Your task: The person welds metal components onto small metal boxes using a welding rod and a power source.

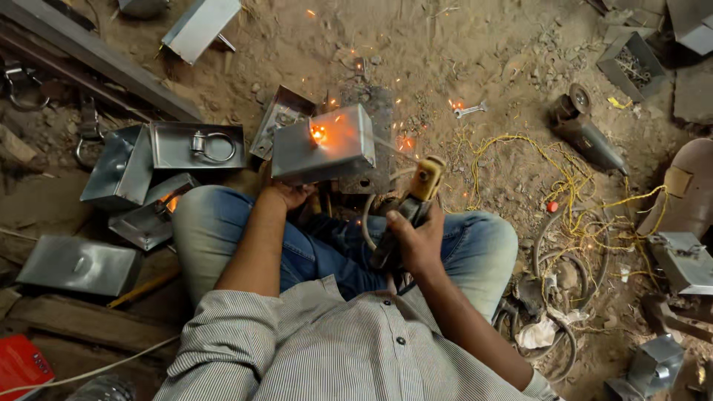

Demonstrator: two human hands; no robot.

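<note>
right hand [417, 236] gripping the electrode holder [416, 194], left hand [286, 194] propping the metal box [324, 145]; I'd keep that arc short and steady

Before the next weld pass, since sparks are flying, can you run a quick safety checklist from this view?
1. Left hand steadying the metal box: ok, it grips the lower edge, away from the glowing weld spot.
2. Right hand on the electrode holder: ok, closed around the handle.
3. Gloves: not ok, both hands are bare.
4. Sparks: not ok, they scatter over the dirt floor near the loose yellow wire.
5. Angle grinder: ok, it lies apart from the work.
6. Eye protection: cannot tell, not in view.
</note>
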